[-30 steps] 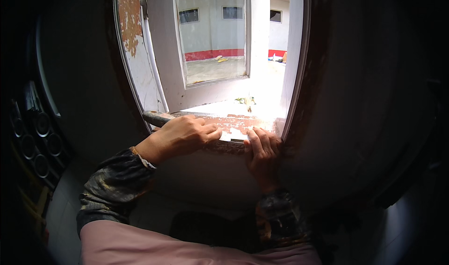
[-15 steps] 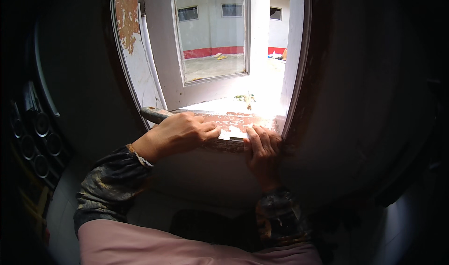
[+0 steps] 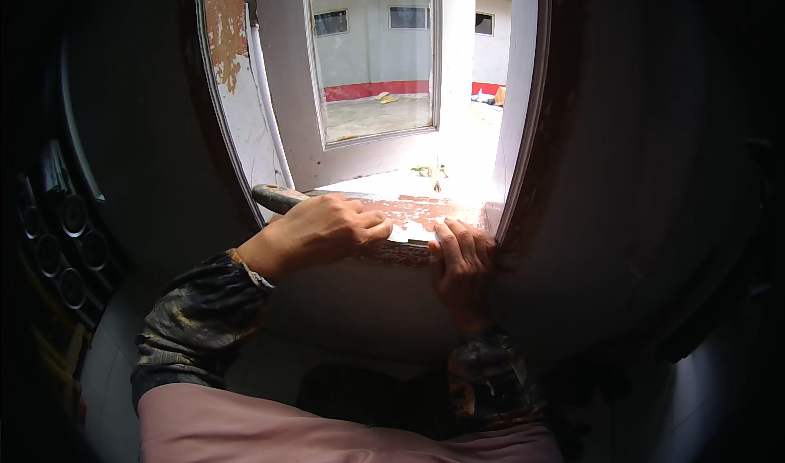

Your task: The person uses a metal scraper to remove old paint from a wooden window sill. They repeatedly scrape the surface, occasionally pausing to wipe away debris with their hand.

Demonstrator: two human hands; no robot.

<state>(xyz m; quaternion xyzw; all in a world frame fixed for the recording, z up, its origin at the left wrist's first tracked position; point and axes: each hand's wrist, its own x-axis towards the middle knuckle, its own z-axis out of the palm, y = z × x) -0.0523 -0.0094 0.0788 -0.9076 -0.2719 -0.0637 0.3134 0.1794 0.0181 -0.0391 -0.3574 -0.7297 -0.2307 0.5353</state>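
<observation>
My left hand [image 3: 327,228] is closed round a paint scraper, whose worn dark handle [image 3: 276,198] sticks out to the left behind the wrist. Its blade end is covered by my fingers or lost in the glare. Beneath both hands runs a wooden window sill [image 3: 384,209] with flaking white and reddish-brown paint. My right hand [image 3: 463,254] lies over the sill's front edge at the right, its fingers stretched across the top and holding nothing visible. A white flaked patch [image 3: 419,231] shows between the two hands.
A white-framed glass window sash [image 3: 376,62] stands swung outward beyond the sill. Peeling frame sides rise at left [image 3: 225,34] and right [image 3: 523,79]. Dark walls flank the opening. Round dark speaker-like shapes [image 3: 72,215] stand at the far left.
My left hand and the scraper have shifted slightly to the right along the sill. The right hand stays almost in place, and the whole view has moved a little.
</observation>
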